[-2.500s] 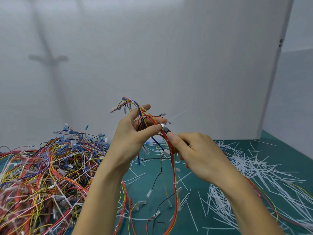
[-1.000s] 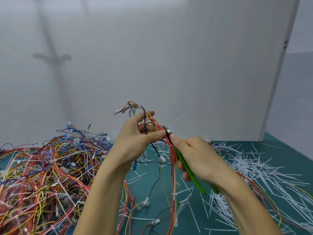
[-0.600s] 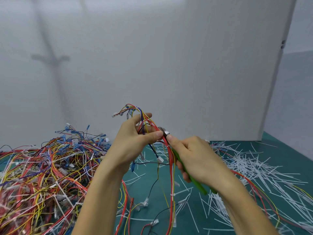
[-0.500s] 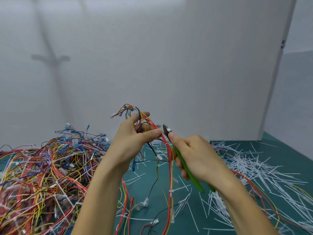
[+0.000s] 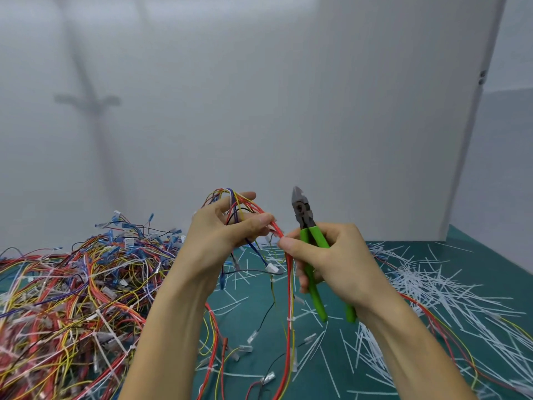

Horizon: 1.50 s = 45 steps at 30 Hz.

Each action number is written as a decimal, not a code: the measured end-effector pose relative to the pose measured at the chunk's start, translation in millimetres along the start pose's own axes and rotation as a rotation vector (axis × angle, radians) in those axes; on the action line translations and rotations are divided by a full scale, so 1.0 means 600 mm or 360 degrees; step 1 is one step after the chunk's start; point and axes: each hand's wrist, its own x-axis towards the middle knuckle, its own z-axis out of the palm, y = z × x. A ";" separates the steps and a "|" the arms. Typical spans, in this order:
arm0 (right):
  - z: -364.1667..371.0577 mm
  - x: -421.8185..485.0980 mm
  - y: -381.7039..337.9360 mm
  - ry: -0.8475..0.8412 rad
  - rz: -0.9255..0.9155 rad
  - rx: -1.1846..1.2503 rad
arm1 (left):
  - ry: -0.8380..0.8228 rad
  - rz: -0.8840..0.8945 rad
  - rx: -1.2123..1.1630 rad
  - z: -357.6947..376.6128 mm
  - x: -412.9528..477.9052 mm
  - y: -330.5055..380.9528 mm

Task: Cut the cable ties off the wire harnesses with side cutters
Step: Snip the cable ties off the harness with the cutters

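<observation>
We hold a wire harness [image 5: 288, 298] above the green worktop [image 5: 473, 255] in our left hand [image 5: 219, 235]. The fingers curl round its looped top and the red and yellow strands hang down. Our right hand [image 5: 340, 267] grips the green handles of the side cutters [image 5: 301, 210], whose tip points up just beside the harness. A pile of harnesses [image 5: 72, 298] lies to the left, cut cable ties [image 5: 432, 287] to the right.

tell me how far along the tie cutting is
Done: many cut white plastic ties lie on the green mat, right. In hand: the left hand holds a multicoloured wire harness, one white tie on it below; the right hand grips green-handled side cutters, raised clear. Left: the large tangled harness pile, ties visible.
</observation>
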 end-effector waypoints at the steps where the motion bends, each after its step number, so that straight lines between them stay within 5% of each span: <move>1: -0.001 -0.001 -0.001 0.0010 -0.0030 0.0036 | -0.0019 -0.0031 -0.0019 -0.002 -0.001 0.001; 5: -0.008 0.001 -0.003 0.0102 -0.0127 0.0114 | -0.0171 -0.0243 -0.0231 -0.032 -0.009 0.004; 9: -0.019 0.003 -0.002 0.0150 -0.0143 0.0151 | -0.0050 -0.0364 -0.0201 -0.067 -0.012 0.007; 19: -0.018 0.005 0.003 0.0260 -0.0122 0.0223 | 0.0199 -0.0162 0.0344 -0.034 -0.007 0.015; 23: -0.017 0.004 0.001 0.0264 -0.0133 0.0215 | 0.0430 0.0144 0.0435 -0.025 -0.007 0.024; 29: -0.004 -0.003 -0.007 0.0255 -0.0184 0.0128 | -0.0140 -0.0005 0.0459 0.014 -0.027 0.041; 41: 0.007 -0.011 -0.018 0.0161 -0.0211 0.0040 | -0.0095 -0.0126 -0.0022 0.026 -0.018 0.023; 45: -0.002 -0.011 -0.017 0.0240 -0.0271 -0.0328 | -0.0092 -0.0082 -0.0097 0.026 -0.019 0.022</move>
